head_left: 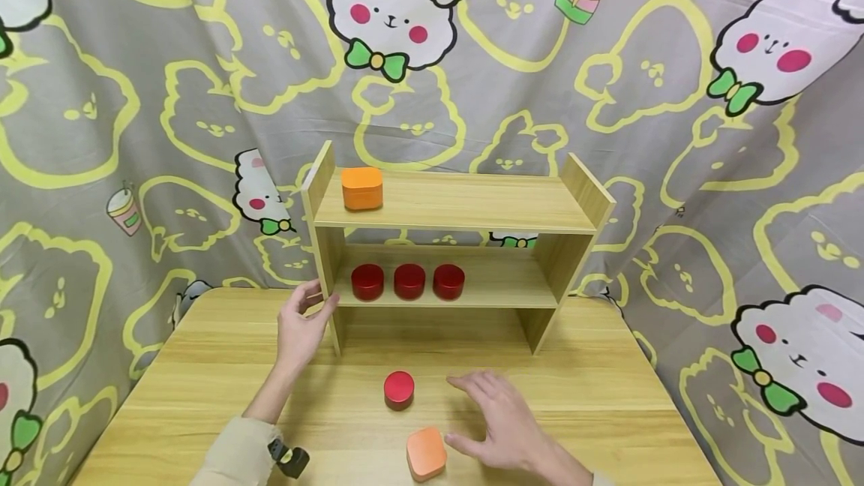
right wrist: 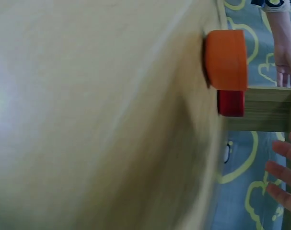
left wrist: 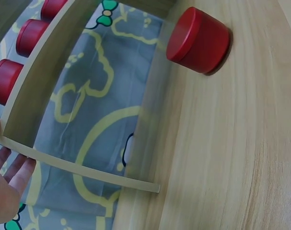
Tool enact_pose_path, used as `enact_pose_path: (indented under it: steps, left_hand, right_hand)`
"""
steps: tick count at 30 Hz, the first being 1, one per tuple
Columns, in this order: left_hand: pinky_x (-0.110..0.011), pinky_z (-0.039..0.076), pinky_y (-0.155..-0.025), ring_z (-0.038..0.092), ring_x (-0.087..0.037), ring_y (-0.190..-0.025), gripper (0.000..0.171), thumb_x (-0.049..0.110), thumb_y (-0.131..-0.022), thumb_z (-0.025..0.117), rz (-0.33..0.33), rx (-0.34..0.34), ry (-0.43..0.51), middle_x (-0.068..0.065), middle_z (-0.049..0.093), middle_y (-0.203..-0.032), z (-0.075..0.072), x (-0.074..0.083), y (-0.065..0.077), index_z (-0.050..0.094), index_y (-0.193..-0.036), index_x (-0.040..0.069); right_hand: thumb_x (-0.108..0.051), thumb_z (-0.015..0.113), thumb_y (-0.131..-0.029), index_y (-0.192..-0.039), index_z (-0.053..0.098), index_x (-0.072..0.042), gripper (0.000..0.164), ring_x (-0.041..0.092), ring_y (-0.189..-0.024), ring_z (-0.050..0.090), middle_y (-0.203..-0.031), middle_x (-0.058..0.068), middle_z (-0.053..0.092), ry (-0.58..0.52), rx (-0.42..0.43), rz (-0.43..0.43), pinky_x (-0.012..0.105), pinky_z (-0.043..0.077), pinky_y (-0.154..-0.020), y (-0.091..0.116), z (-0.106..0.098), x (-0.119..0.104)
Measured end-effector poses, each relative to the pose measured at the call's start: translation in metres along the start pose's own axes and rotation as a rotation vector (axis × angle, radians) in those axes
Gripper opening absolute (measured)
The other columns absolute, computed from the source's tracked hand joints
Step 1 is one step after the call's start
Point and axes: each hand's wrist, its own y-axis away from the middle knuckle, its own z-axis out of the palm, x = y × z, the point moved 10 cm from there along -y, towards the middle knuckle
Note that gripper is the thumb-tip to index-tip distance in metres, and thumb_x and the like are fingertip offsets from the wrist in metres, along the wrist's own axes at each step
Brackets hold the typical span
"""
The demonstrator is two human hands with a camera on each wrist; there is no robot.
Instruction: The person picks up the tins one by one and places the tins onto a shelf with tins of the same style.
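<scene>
My left hand (head_left: 303, 325) holds the left side panel of a small wooden shelf (head_left: 445, 306), thumb at the middle board's end and fingers on the outer face. In the left wrist view, the fingers (left wrist: 21, 173) bend round the panel's edge. My right hand (head_left: 496, 418) is over the table with spread fingers, holding nothing. Just left of it lies an orange square tin (head_left: 426, 454). A red round tin (head_left: 399, 390) stands behind that, in front of the shelf. The right wrist view shows the orange tin (right wrist: 226, 60) partly covering the red one (right wrist: 231, 103).
Three red round tins (head_left: 409, 281) stand in a row on the middle board, toward its left. Another orange tin (head_left: 362, 188) sits at the left of the top board. A patterned curtain (head_left: 432, 96) hangs behind and around the wooden table (head_left: 607, 396).
</scene>
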Motion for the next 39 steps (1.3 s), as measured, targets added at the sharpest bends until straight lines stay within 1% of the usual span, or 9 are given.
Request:
enact_pose_path:
  steps: [4,7,10,16,19,24,28,32,39]
  left_hand:
    - [-0.007,0.059,-0.082,0.064,0.008,-0.097,0.034,0.012,-0.095,0.079,-0.001,-0.006,-0.009,-0.012,0.069,-0.123,0.001,-0.001,0.000,0.070,-0.128,0.005]
    - [-0.007,0.059,-0.082,0.064,0.008,-0.097,0.035,0.013,-0.095,0.079,-0.005,-0.004,-0.010,-0.013,0.070,-0.124,0.000,-0.001,0.000,0.070,-0.128,0.005]
    - [-0.007,0.059,-0.082,0.064,0.008,-0.096,0.034,0.012,-0.095,0.079,-0.006,-0.001,-0.008,-0.013,0.070,-0.124,0.000,-0.002,0.000,0.070,-0.127,0.006]
    - [-0.007,0.059,-0.082,0.064,0.008,-0.096,0.034,0.012,-0.095,0.079,-0.001,-0.001,-0.010,-0.012,0.070,-0.122,0.000,0.000,0.000,0.070,-0.127,0.005]
    - [-0.007,0.059,-0.082,0.064,0.009,-0.096,0.034,0.012,-0.095,0.079,0.001,0.001,-0.011,-0.013,0.070,-0.122,0.000,0.001,0.001,0.070,-0.127,0.005]
    - [-0.006,0.059,-0.082,0.063,0.010,-0.096,0.035,0.011,-0.096,0.078,-0.002,-0.002,-0.015,-0.015,0.070,-0.126,0.000,0.000,-0.001,0.070,-0.129,0.005]
    - [-0.006,0.059,-0.082,0.063,0.009,-0.096,0.035,0.011,-0.096,0.078,-0.001,-0.008,-0.012,-0.017,0.070,-0.128,0.000,0.001,0.000,0.069,-0.129,0.005]
    - [-0.006,0.059,-0.083,0.064,0.008,-0.097,0.035,0.011,-0.096,0.078,0.008,-0.013,-0.005,-0.020,0.070,-0.127,0.000,0.002,0.000,0.069,-0.129,0.004]
    - [-0.007,0.059,-0.084,0.066,0.003,-0.099,0.034,0.011,-0.096,0.077,0.009,-0.005,-0.008,-0.020,0.070,-0.125,0.000,0.001,0.000,0.069,-0.129,0.003]
  right_hand:
    - [-0.067,0.078,-0.082,-0.142,0.063,-0.020,0.078,0.008,-0.118,0.066,-0.130,-0.012,0.071,-0.018,-0.022,-0.056,0.041,0.060,-0.101,0.006,0.008,-0.003]
    - [-0.069,0.077,-0.082,-0.142,0.063,-0.020,0.079,0.007,-0.118,0.065,-0.130,-0.013,0.070,-0.024,-0.055,-0.095,0.038,0.059,-0.100,0.009,0.015,-0.006]
    - [-0.072,0.073,-0.084,-0.143,0.062,-0.021,0.080,0.006,-0.119,0.064,-0.132,-0.013,0.069,-0.032,-0.096,-0.123,0.036,0.059,-0.100,0.011,0.021,-0.009]
    - [-0.074,0.065,-0.090,-0.147,0.058,-0.021,0.078,0.008,-0.121,0.063,-0.135,-0.012,0.068,-0.028,-0.178,-0.177,0.039,0.058,-0.102,0.015,0.037,-0.014]
    - [-0.074,0.063,-0.092,-0.148,0.057,-0.021,0.077,0.009,-0.122,0.063,-0.135,-0.011,0.067,-0.029,-0.213,-0.190,0.041,0.058,-0.104,0.016,0.044,-0.016]
    - [-0.075,0.063,-0.091,-0.148,0.057,-0.023,0.078,0.009,-0.123,0.063,-0.136,-0.012,0.067,-0.032,-0.260,-0.185,0.043,0.059,-0.104,0.015,0.052,-0.016]
    - [-0.075,0.063,-0.091,-0.149,0.055,-0.024,0.078,0.010,-0.124,0.063,-0.136,-0.011,0.067,-0.040,-0.288,-0.207,0.044,0.058,-0.106,0.016,0.056,-0.018]
    - [-0.074,0.061,-0.093,-0.150,0.053,-0.024,0.077,0.010,-0.125,0.063,-0.136,-0.011,0.067,-0.043,-0.310,-0.237,0.043,0.057,-0.110,0.015,0.059,-0.021]
    - [-0.075,0.058,-0.095,-0.149,0.054,-0.025,0.074,0.010,-0.124,0.064,-0.133,-0.011,0.068,-0.036,-0.339,-0.273,0.040,0.058,-0.109,0.014,0.065,-0.026]
